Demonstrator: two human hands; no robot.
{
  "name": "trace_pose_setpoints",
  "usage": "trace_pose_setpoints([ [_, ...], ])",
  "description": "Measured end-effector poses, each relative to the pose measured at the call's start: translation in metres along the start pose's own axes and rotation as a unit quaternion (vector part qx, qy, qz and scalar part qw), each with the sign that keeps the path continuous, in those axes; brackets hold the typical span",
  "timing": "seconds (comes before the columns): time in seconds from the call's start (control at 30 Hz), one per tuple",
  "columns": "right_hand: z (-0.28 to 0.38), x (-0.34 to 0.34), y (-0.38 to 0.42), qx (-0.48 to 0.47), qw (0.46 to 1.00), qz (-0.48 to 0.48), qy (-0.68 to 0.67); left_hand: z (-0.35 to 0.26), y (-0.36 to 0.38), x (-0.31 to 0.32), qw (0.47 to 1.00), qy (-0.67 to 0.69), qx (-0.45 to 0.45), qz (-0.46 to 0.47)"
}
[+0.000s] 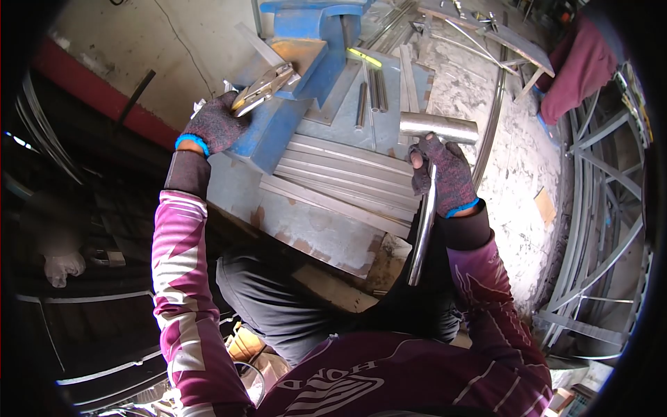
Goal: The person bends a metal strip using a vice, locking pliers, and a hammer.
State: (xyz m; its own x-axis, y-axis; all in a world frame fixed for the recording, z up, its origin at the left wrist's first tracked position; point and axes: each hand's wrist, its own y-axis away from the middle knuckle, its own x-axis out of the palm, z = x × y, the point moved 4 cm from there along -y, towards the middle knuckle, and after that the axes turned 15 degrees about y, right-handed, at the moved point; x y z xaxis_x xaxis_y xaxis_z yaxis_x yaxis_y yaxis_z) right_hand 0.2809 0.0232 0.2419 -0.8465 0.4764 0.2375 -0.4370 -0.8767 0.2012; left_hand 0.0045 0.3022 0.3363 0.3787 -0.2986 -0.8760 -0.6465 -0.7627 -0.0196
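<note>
My gloved left hand [217,125] is closed around locking pliers [260,89], whose jaws reach over the orange-brown top of a blue metal block [278,125]. On the right, my gloved right hand [445,170] grips the shiny handle of a metal hammer [439,128]; its thick cylindrical head lies crosswise above my fingers and the handle points down toward my lap. Between the hands, flat metal bars [347,177] lie side by side on a grey metal plate [306,229]. Short round tubes [377,90] and a yellow marker [364,57] rest farther back.
A low bench [493,35] with small parts stands at the back right, near another person's legs [580,66]. Metal frames [611,174] line the right side. A wall [167,48] rises at the back left. My knees are below the plate.
</note>
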Motion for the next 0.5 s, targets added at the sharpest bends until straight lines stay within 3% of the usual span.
trace_pose_setpoints([
  [0.5,-0.0042,-0.0038,-0.0030,-0.005,1.000,0.000,-0.002,0.0008,-0.0025,0.0015,0.999,-0.033,-0.015,0.006],
])
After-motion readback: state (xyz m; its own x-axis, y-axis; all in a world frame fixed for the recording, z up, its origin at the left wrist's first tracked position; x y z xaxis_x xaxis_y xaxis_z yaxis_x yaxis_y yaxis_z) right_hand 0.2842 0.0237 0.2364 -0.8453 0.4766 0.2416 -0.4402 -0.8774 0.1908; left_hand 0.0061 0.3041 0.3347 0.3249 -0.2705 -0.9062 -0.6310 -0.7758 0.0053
